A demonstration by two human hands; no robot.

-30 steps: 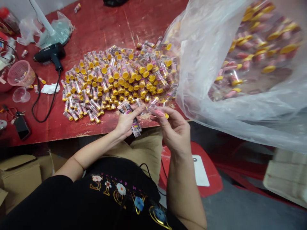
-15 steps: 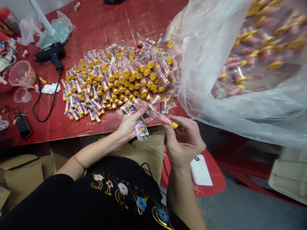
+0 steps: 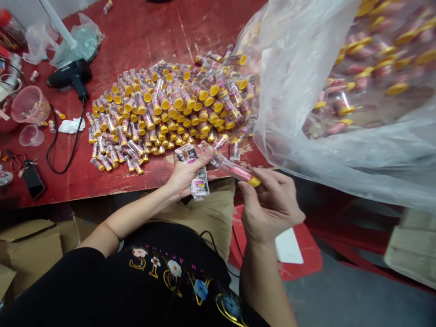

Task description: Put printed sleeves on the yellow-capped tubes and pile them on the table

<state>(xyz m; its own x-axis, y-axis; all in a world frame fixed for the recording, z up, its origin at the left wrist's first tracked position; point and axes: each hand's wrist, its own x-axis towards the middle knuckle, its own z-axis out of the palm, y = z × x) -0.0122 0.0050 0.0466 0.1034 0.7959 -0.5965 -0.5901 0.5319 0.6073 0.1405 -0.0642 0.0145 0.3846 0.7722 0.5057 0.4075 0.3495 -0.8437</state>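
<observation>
My left hand [image 3: 185, 176] is closed around a small stack of printed plastic sleeves [image 3: 199, 185], its thumb and fingertips at the far end of a clear tube. That clear tube [image 3: 236, 171] has pink contents and a yellow cap, and it lies slanted between my hands. At its capped end, my right hand [image 3: 270, 202] pinches it between thumb and fingers. Whether a sleeve is around the tube's far end I cannot tell. Just beyond my hands, a big heap of labelled tubes with yellow caps [image 3: 163, 109] covers the table.
A large translucent bag [image 3: 289, 91] with many capped tubes fills the right side. On the red table [image 3: 143, 32] lie a black heat gun [image 3: 70, 77] with its cord, a pink basket [image 3: 30, 106], a clear cup [image 3: 31, 136] and crumpled tissue [image 3: 71, 126]. A red stool [image 3: 308, 254] stands below.
My right hand has moved a little to the right and down, with the tube's capped end. My left hand has shifted slightly, still holding the sleeves.
</observation>
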